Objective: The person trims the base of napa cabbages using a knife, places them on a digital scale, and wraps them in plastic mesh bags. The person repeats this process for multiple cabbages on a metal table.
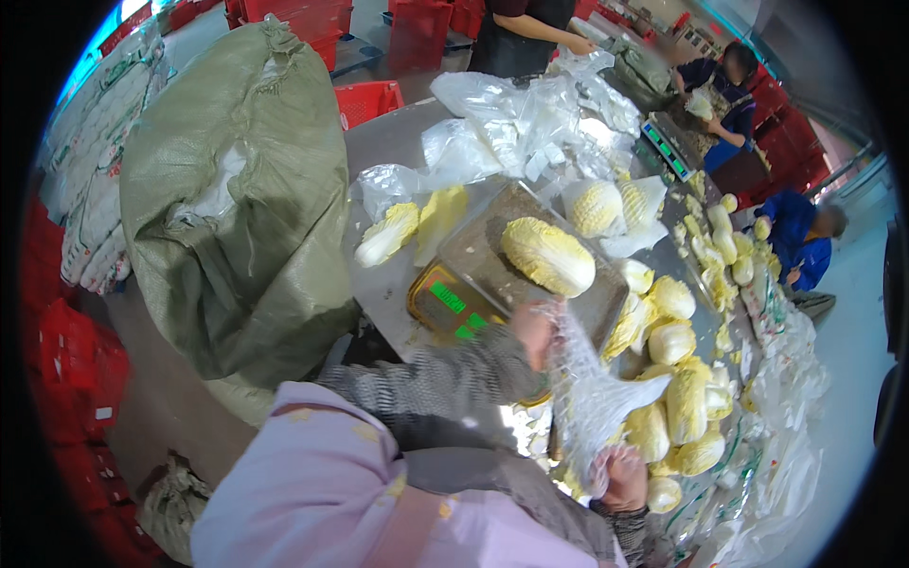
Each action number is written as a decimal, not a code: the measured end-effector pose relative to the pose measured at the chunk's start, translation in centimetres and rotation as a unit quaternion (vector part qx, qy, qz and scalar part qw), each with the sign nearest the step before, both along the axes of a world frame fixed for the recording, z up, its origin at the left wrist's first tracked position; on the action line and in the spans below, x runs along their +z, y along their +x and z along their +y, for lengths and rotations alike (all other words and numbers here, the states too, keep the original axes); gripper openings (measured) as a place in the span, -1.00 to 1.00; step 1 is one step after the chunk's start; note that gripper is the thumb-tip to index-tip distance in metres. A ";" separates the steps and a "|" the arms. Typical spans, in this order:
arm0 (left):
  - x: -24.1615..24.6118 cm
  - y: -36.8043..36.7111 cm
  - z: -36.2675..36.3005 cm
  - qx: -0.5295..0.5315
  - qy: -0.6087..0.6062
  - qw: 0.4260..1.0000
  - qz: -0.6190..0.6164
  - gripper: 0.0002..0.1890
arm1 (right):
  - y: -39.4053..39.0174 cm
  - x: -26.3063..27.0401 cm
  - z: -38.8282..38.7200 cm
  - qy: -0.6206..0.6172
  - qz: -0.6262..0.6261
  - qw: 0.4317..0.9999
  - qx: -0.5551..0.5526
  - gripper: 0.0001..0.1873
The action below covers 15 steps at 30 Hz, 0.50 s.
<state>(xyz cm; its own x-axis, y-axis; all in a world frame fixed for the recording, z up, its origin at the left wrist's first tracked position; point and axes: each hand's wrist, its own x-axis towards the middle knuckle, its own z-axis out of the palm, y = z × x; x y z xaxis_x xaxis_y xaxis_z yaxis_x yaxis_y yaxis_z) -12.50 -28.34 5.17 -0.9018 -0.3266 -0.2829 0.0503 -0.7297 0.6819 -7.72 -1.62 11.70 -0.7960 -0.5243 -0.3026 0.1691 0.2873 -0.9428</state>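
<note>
Between my left hand (537, 332) and my right hand (619, 474) stretches a white foam mesh net (589, 376), with each hand gripping one end. My left hand is at the near edge of a digital scale's metal pan (490, 245). A napa cabbage (548, 255) lies on that pan, just beyond my left hand. The scale's yellow-framed display (447, 302) is lit green beside my left sleeve. Right of the pan, next to my right hand, lies a pile of trimmed napa cabbages (685, 405).
Clear plastic bags (511, 113) and net-wrapped cabbages (595, 207) lie behind the scale. A large green woven sack (234, 213) stands at left, near red crates (78, 355). Several people (799, 238) work across the table and at right, by another scale (666, 150).
</note>
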 end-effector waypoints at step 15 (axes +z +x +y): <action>7.1 2.8 -18.7 -0.266 -0.816 0.514 -0.002 -0.25 | -9.0 12.7 -11.4 0.055 0.188 0.881 0.430 -0.78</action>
<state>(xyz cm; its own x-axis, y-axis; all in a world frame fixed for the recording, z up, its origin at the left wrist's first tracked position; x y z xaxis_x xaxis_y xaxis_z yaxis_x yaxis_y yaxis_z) -9.74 -46.99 12.25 -0.9866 0.1612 -0.0266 0.1366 0.9032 0.4070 -16.71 -13.03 24.36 -0.1732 -0.9664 -0.1899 -0.4739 0.2508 -0.8441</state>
